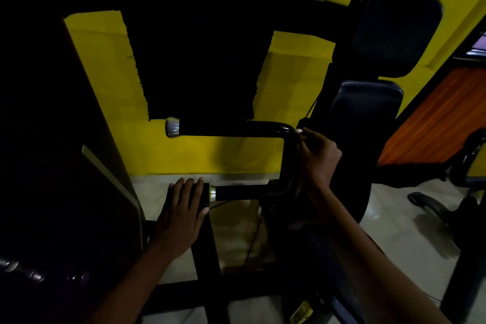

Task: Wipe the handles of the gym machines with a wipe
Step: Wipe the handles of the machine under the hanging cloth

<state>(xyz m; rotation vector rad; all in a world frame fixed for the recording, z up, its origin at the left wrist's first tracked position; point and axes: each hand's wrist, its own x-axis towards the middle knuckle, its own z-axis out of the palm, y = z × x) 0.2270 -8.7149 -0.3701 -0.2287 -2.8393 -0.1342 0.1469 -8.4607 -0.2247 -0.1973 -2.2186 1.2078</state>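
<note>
Nearest me, the left hand lies with fingers straight over the end of the lower handle, steadying it. At two o'clock from it, the right hand pinches a small white wipe against the bend of the upper handle. It looks mid-wipe; next comes a firm stroke leftward toward the chrome cap.

Bright yellow wall behind a black machine frame. Black handle with a silver end cap. Dark navy pads, upper right. Orange striped panel, right edge. Pale grey floor.
</note>
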